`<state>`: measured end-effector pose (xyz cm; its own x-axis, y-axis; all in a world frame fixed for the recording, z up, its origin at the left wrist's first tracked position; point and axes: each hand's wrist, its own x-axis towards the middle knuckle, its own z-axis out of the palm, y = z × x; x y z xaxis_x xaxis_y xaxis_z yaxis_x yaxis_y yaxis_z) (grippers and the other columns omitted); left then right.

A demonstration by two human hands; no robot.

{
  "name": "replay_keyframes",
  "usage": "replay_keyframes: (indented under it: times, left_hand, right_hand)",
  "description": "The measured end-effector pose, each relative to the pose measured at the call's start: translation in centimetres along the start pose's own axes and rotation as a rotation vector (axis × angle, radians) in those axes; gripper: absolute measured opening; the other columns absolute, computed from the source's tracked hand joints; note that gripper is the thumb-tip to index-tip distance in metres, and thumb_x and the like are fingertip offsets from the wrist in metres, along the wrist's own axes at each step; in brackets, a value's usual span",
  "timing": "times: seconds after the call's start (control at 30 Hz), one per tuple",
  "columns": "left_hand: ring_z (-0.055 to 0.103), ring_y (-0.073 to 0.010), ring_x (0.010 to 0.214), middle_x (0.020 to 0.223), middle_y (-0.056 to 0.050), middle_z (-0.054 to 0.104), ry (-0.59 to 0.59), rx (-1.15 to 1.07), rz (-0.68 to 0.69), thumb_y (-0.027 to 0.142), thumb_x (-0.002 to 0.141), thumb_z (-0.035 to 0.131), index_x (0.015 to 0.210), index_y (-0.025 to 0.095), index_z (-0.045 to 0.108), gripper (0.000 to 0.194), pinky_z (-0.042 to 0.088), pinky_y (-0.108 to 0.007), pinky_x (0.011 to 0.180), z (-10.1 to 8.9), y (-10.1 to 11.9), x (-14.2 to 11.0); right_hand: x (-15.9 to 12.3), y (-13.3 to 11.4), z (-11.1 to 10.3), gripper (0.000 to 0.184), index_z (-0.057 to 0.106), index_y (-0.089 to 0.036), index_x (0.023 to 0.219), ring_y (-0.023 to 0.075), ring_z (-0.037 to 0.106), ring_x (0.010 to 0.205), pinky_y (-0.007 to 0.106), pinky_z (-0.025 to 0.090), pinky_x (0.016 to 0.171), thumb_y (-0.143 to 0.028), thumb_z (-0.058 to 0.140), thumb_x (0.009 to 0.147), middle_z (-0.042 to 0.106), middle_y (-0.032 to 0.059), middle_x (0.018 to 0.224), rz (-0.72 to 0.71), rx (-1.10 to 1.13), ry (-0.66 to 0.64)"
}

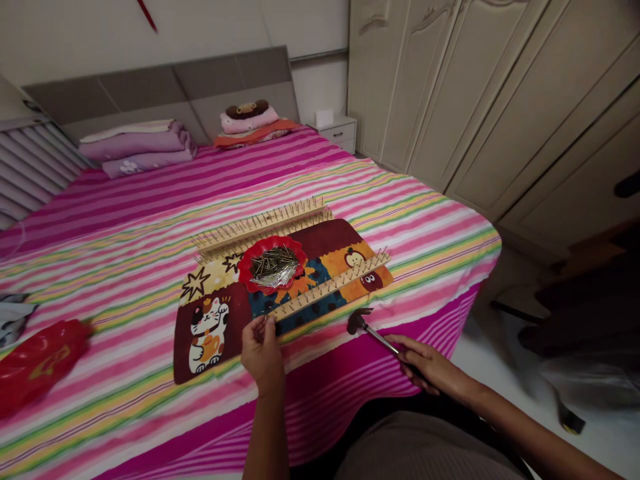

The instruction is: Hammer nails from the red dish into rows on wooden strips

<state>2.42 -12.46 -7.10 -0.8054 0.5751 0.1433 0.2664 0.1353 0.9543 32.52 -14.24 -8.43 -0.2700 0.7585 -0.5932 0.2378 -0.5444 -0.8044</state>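
In my right hand [425, 363] is a claw hammer [383, 341], gripped by its dark handle, its head over the near edge of the bed. My left hand [263, 350] pinches at the left end of a wooden strip [320, 291] studded with upright nails. Whether a nail is between those fingertips is too small to tell. Just behind this strip, a red scalloped dish [245, 270] holds many loose nails [275, 265]. Farther back lie more wooden strips [265, 225], bristling with nails. A patterned mat [183, 333] with a cartoon cat lies under the dish and near strip.
The striped bedspread [125, 320] covers the bed. At the left sits a shiny red object [43, 363], beside a grey-white cloth [15, 317]. Folded bedding [145, 147] rests by the headboard [235, 87]. Wardrobe doors [450, 73] and a small nightstand [344, 133] stand beyond the bed.
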Motion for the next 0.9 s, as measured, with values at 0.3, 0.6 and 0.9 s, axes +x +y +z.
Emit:
replay_keyframes:
  times: [0.3, 0.6, 0.9]
  left_hand:
    - [0.060, -0.0159, 0.084, 0.085, -0.003, 0.066, -0.022, 0.157, 0.253, 0.042, 0.078, 0.053, 0.084, 0.020, 0.065, 0.026, 0.045, -0.029, 0.081, 0.1, -0.9, -0.1]
    - [0.058, -0.0155, 0.079, 0.081, -0.005, 0.065, -0.033, 0.275, 0.487, 0.033, 0.083, 0.047, 0.083, 0.019, 0.064, 0.022, 0.045, -0.028, 0.076, 0.4, -1.5, 0.2]
    - [0.058, -0.0166, 0.079, 0.081, -0.006, 0.064, -0.022, 0.298, 0.517, 0.031, 0.083, 0.048, 0.081, 0.018, 0.063, 0.020, 0.044, -0.029, 0.075, 0.5, -2.2, 0.5]
  right_hand:
    - [-1.6, -2.6, 2.5, 0.048, 0.054, -0.018, 0.125, 0.0115, 0.045, 0.053, 0.022, 0.036, 0.051, -0.034, 0.047, 0.080, 0.046, -0.0047, 0.057, -0.280, -0.165, -0.042]
    - [-1.5, -10.8, 8.0, 0.040, 0.052, -0.021, 0.124, 0.0086, 0.042, 0.054, 0.019, 0.035, 0.050, -0.019, 0.040, 0.087, 0.048, -0.0046, 0.061, -0.633, -0.346, -0.179]
    - [-1.4, -12.3, 9.2, 0.041, 0.052, -0.022, 0.125, 0.0099, 0.042, 0.057, 0.021, 0.038, 0.055, -0.018, 0.039, 0.087, 0.053, -0.0021, 0.069, -0.684, -0.427, -0.172]
